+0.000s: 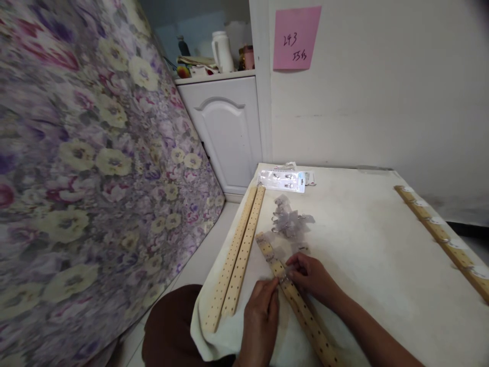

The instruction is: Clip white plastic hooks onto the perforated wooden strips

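Note:
A long wooden strip with rows of holes (305,313) lies at a slant on the table under both hands. Clear plastic pieces with small metal parts, which look like adhesive hooks, sit along its far end. My left hand (262,313) has its fingers closed at the strip's left edge, fingertips against it. From the right side my right hand (311,275) pinches a clear hook piece over the strip; its metal part is mostly covered by the fingers. Just beyond the strip's far end lies a loose pile of clear hooks (291,224).
Two more perforated wooden strips (244,250) lie along the table's left edge. A clear hook package (282,181) rests at the back. On the right edge, another wooden strip (439,232) carries several clear hooks. A wall and white cabinet (225,132) stand behind; a floral curtain (95,153) hangs left.

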Demonstrator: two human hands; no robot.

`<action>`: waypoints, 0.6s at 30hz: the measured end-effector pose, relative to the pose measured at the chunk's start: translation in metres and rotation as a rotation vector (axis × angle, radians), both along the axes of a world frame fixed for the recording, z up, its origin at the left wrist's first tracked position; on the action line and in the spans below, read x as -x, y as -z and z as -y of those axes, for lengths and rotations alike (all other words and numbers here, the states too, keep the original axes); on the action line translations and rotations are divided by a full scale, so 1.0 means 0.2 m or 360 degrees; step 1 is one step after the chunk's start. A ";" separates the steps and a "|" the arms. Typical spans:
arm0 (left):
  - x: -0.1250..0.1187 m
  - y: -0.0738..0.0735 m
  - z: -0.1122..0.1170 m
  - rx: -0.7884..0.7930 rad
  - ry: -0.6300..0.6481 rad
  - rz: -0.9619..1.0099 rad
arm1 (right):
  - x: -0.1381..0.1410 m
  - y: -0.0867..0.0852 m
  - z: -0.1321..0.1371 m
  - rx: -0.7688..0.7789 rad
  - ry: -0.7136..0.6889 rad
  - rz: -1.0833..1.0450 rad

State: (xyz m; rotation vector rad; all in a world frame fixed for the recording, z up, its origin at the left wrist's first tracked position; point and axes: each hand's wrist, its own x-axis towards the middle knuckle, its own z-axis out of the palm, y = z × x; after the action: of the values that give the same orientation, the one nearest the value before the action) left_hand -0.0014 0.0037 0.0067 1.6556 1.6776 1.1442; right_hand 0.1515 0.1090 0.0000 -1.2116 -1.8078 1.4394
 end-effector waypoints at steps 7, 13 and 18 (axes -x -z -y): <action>0.00 0.00 0.00 -0.0001 0.0008 0.0015 | 0.00 -0.01 0.00 -0.0024 0.0010 0.0043; 0.00 0.01 -0.01 -0.0043 -0.0007 0.0013 | 0.00 0.00 0.00 -0.0143 0.0009 0.0097; -0.01 0.02 -0.01 -0.0036 -0.0019 0.0022 | 0.01 -0.02 0.01 -0.0252 0.0033 0.0188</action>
State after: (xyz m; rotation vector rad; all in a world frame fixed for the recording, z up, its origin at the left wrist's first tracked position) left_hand -0.0002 0.0057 0.0037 1.6496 1.6738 1.1818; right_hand 0.1496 0.1065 0.0048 -1.2527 -1.9419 1.2106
